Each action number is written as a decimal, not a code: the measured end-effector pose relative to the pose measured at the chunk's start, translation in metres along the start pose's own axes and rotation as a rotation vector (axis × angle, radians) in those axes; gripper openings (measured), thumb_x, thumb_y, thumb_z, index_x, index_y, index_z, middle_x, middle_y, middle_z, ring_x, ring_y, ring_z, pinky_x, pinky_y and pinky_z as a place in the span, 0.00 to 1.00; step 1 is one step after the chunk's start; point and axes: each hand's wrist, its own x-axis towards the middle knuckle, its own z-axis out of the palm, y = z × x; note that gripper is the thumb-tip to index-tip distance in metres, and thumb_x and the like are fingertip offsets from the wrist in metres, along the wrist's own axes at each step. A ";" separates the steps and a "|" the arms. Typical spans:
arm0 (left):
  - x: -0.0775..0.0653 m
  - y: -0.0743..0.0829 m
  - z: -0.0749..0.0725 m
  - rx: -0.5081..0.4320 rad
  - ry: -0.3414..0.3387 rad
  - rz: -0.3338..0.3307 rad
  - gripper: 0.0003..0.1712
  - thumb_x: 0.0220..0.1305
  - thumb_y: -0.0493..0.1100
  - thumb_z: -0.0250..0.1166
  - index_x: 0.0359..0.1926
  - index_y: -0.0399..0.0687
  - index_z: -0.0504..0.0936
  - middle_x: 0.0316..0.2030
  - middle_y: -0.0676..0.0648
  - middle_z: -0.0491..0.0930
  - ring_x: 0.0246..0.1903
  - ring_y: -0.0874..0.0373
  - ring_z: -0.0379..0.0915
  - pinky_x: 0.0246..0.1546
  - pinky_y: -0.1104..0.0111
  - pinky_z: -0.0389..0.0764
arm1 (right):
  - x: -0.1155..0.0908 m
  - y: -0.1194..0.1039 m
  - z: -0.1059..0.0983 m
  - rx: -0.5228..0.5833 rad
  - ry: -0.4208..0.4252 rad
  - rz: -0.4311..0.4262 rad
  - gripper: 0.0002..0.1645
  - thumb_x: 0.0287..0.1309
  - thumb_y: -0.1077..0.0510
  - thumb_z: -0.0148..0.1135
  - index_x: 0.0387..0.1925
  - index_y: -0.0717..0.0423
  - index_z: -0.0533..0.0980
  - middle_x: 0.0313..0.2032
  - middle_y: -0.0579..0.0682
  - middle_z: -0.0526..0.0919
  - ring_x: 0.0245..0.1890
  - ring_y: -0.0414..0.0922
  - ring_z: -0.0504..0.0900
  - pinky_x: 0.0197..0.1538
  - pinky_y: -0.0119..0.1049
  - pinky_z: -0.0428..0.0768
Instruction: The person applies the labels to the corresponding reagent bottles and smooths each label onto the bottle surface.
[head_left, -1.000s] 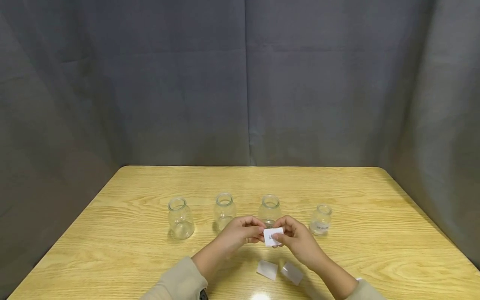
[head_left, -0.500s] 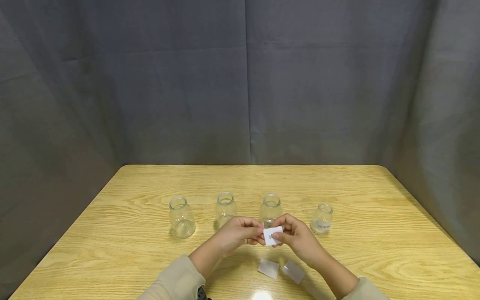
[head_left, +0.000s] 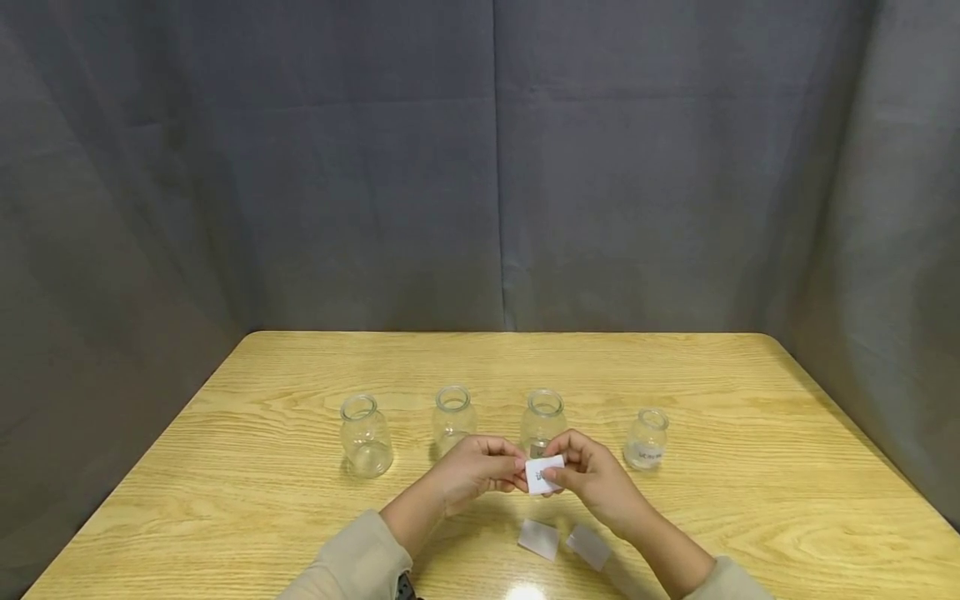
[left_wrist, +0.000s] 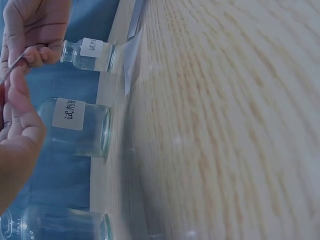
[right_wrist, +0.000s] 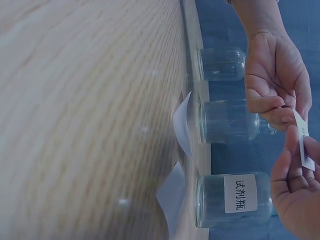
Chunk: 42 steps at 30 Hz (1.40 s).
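Note:
Both hands meet over the table and hold one small white label (head_left: 534, 478) with black printed characters. My left hand (head_left: 476, 468) pinches its left edge between thumb and fingertips. From the other side, my right hand (head_left: 600, 483) pinches it, the thumb lying over part of the print. Just behind the hands stands a clear glass jar (head_left: 544, 421), partly covered by them; a white label (right_wrist: 241, 193) shows on it in the right wrist view. A smaller glass jar (head_left: 651, 433) to the right also bears a printed label (left_wrist: 92, 47).
Two more glass jars without visible labels, one at the far left (head_left: 366, 437) and one left of centre (head_left: 453, 417), stand in the row. Two white paper pieces (head_left: 539, 539) (right_wrist: 172, 197) lie on the wooden table (head_left: 247, 517) below the hands. A grey curtain (head_left: 375, 167) hangs behind.
Both hands keep hold of the label in nearly the same spot. The label has tilted slightly, and the head view has shifted a little.

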 end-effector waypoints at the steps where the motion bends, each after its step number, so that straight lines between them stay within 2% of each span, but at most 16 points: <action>1: 0.000 0.000 0.000 -0.008 -0.001 -0.005 0.07 0.54 0.32 0.56 0.32 0.29 0.74 0.22 0.49 0.77 0.24 0.61 0.75 0.28 0.74 0.72 | 0.000 0.000 0.000 -0.002 -0.001 0.004 0.13 0.52 0.65 0.55 0.37 0.71 0.65 0.31 0.56 0.75 0.29 0.45 0.75 0.36 0.34 0.75; 6: 0.001 -0.003 0.000 -0.035 -0.020 -0.034 0.02 0.53 0.31 0.56 0.29 0.37 0.75 0.22 0.49 0.77 0.25 0.60 0.74 0.29 0.73 0.72 | -0.003 0.004 0.001 -0.019 -0.014 0.011 0.14 0.53 0.64 0.55 0.38 0.70 0.65 0.32 0.56 0.75 0.30 0.45 0.74 0.37 0.34 0.75; 11: 0.001 -0.004 -0.003 -0.015 -0.022 -0.014 0.03 0.54 0.32 0.57 0.30 0.34 0.75 0.22 0.49 0.77 0.25 0.60 0.74 0.29 0.73 0.72 | -0.002 0.005 0.003 -0.044 -0.003 0.001 0.14 0.53 0.64 0.54 0.40 0.70 0.65 0.30 0.55 0.74 0.30 0.45 0.74 0.37 0.35 0.75; 17: 0.000 -0.002 -0.006 0.027 0.023 0.004 0.07 0.52 0.32 0.57 0.32 0.28 0.74 0.23 0.48 0.77 0.25 0.60 0.75 0.30 0.72 0.72 | -0.002 0.001 0.003 -0.131 0.091 0.002 0.13 0.51 0.67 0.56 0.39 0.69 0.66 0.28 0.54 0.73 0.28 0.45 0.73 0.36 0.37 0.76; 21: -0.001 -0.001 -0.008 0.045 0.030 0.007 0.10 0.53 0.31 0.57 0.34 0.25 0.72 0.24 0.48 0.77 0.25 0.59 0.74 0.31 0.71 0.72 | -0.005 -0.001 0.001 -0.166 0.171 0.027 0.13 0.49 0.69 0.56 0.38 0.70 0.67 0.28 0.55 0.72 0.27 0.43 0.71 0.32 0.31 0.74; 24: -0.001 -0.001 -0.008 0.061 0.024 0.015 0.11 0.53 0.32 0.57 0.34 0.24 0.71 0.25 0.48 0.77 0.26 0.59 0.74 0.32 0.70 0.72 | -0.007 0.000 -0.001 -0.170 0.201 0.035 0.12 0.48 0.68 0.58 0.36 0.70 0.68 0.27 0.55 0.72 0.25 0.42 0.71 0.29 0.28 0.72; 29: 0.000 -0.002 -0.005 0.066 0.008 0.020 0.12 0.54 0.31 0.56 0.35 0.22 0.70 0.25 0.49 0.76 0.26 0.60 0.74 0.34 0.68 0.73 | -0.010 0.003 0.002 -0.176 0.118 0.019 0.14 0.48 0.62 0.60 0.35 0.67 0.69 0.27 0.52 0.71 0.25 0.42 0.70 0.29 0.27 0.71; 33: 0.000 -0.004 -0.003 0.070 -0.018 0.011 0.11 0.54 0.33 0.56 0.35 0.24 0.71 0.24 0.50 0.77 0.27 0.60 0.74 0.35 0.69 0.73 | -0.009 0.005 0.007 -0.164 0.058 0.027 0.17 0.47 0.59 0.61 0.36 0.66 0.68 0.29 0.51 0.72 0.28 0.42 0.70 0.31 0.27 0.71; 36: 0.000 -0.005 -0.002 0.084 -0.029 0.005 0.12 0.55 0.35 0.57 0.35 0.26 0.72 0.24 0.51 0.77 0.28 0.60 0.74 0.35 0.69 0.72 | -0.008 0.006 0.011 -0.152 0.049 0.038 0.19 0.46 0.58 0.62 0.36 0.66 0.68 0.29 0.51 0.72 0.28 0.43 0.71 0.32 0.28 0.72; 42: 0.001 -0.005 0.001 0.113 -0.015 -0.001 0.13 0.53 0.35 0.59 0.35 0.26 0.73 0.26 0.50 0.77 0.29 0.60 0.73 0.37 0.67 0.72 | -0.007 0.006 0.016 -0.207 0.074 0.057 0.20 0.43 0.56 0.65 0.34 0.64 0.68 0.27 0.49 0.72 0.27 0.43 0.70 0.30 0.27 0.71</action>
